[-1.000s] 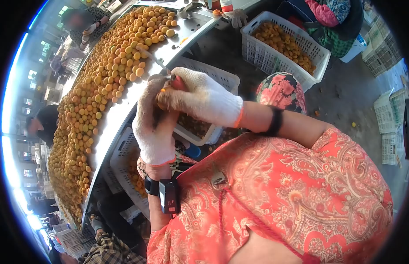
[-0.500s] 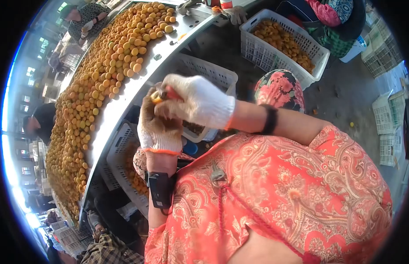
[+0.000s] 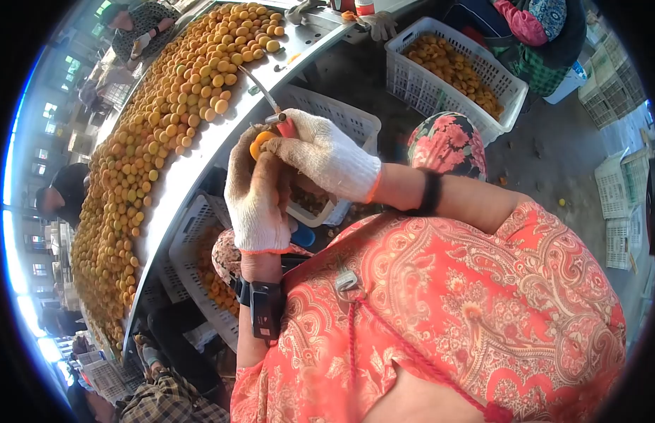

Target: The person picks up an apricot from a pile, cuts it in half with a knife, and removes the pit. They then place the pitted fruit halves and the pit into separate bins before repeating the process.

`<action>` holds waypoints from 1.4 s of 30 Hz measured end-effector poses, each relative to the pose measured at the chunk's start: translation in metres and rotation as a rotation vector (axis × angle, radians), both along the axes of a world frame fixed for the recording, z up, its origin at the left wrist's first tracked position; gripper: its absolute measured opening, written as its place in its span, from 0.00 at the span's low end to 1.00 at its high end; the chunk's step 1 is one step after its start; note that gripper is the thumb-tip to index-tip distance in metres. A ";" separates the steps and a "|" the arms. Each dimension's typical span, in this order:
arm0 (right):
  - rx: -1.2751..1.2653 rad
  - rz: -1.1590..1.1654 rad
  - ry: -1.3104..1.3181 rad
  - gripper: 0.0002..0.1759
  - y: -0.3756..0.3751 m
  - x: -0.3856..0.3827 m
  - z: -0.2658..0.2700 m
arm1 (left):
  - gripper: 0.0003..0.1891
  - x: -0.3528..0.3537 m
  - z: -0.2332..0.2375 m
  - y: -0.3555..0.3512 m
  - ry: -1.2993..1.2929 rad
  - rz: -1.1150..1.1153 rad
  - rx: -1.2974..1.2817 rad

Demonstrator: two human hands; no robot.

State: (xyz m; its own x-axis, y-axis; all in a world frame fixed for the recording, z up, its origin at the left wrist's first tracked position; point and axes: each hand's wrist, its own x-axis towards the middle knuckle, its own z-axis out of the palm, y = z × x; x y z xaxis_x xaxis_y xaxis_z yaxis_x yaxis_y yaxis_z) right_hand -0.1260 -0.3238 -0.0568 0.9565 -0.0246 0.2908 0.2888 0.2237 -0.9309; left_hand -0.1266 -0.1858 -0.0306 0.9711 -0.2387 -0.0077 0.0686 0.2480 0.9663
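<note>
The left hand [image 3: 257, 201] was closed round an orange fruit [image 3: 260, 143] beside the table edge [image 3: 200, 166] — cutting, it seemed. The right hand [image 3: 326, 156] gripped a red-handled knife [image 3: 278, 116] — the next cut needed the blade kept clear of gloved fingers.

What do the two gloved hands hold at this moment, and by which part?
The right hand holds a knife by its red handle; the left hand pinches an orange fruit in its fingertips.

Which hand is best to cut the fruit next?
Right, probably: the right hand grips the knife, its blade up beside the fruit, while the left hand is busy holding that fruit.
</note>
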 end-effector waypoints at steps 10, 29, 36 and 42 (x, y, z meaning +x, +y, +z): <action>-0.477 -0.186 -0.343 0.17 -0.020 0.000 0.018 | 0.21 0.001 0.003 0.010 0.052 -0.030 -0.053; -0.448 -0.173 -0.371 0.08 -0.015 -0.008 0.027 | 0.20 -0.002 0.015 0.007 0.265 -0.106 -0.386; -0.056 0.003 -0.077 0.13 -0.032 -0.004 0.037 | 0.21 -0.015 0.020 0.008 0.099 -0.096 -0.144; 0.349 -0.013 0.010 0.20 -0.027 -0.020 0.081 | 0.19 -0.020 0.019 -0.002 0.091 -0.156 -0.120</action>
